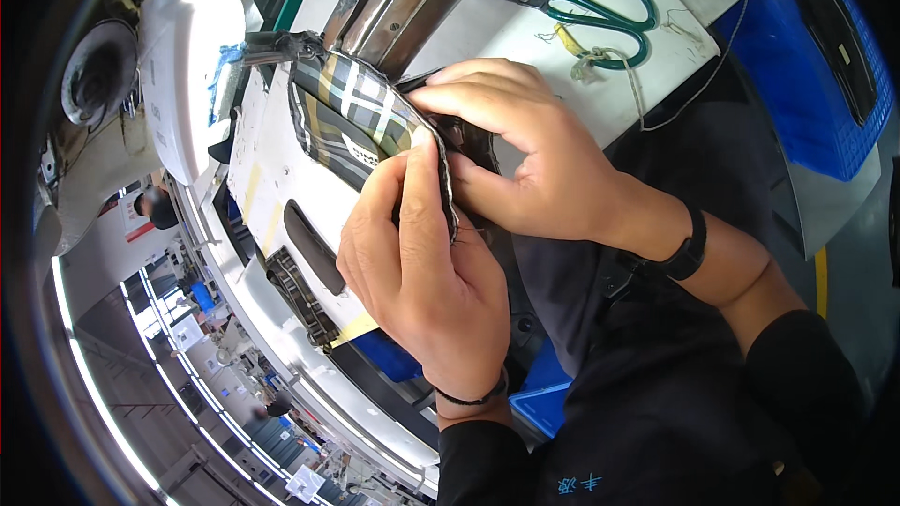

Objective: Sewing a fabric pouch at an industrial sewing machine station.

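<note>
The plaid fabric piece (352, 112) lies just above and left of the middle of the frame, between your hands. Its long dark border runs from the upper centre down to the middle. Your left hand (427, 281) has its index finger stretched onto that border, the other fingers curled close; you grip the edge, though the thumb's hold is hidden. Your right hand (553, 155) pinches the same border farther along, a gap showing between thumb and fingers at their bases.

The piece's upper end nears the brown metal block (398, 19) at upper centre; whether they touch, you cannot tell. White tabletop (506, 33) gives room between your right knuckles and the scissors, ending in a slanting edge at upper right. On the left, a narrow strip separates the fabric from the dark oblong piece (314, 248).

Count one pair of green-handled scissors (600, 24), one dark oblong piece, one plaid bundle (302, 300) below it, and one blue basket (778, 84) at upper right with one black item (837, 42) in it.
</note>
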